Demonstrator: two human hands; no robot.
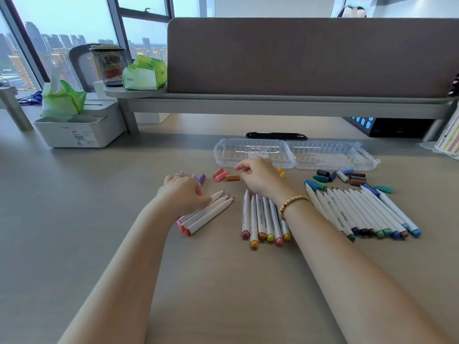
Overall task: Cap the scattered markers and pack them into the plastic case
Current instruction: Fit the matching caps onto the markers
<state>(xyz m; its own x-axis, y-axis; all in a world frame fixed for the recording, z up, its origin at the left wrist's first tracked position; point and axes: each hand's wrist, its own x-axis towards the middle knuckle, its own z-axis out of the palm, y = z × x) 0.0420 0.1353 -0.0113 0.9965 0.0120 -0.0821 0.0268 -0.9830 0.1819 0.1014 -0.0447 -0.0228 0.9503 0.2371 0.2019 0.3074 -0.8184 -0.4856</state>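
Observation:
An open clear plastic case [323,158] lies empty at the back of the desk. Three groups of uncapped white markers lie in front of it: a left group [211,214], a middle group [263,219] and a large right group [360,212]. Loose caps are scattered behind them: purple [201,179], pink [219,173], orange-brown [233,177], yellow [281,173] and several dark ones [347,177]. My left hand [183,192] lies over the left group, fingers and thumb curled on a marker. My right hand [258,175] hovers by the orange-brown cap with loosely curled fingers, holding nothing.
A grey shelf riser [273,103] with a partition spans the back. A black flat object [275,136] lies behind the case. A white tissue organiser [79,130] stands at the left, a mesh pen cup [110,65] on the shelf, a black box [387,126] at right.

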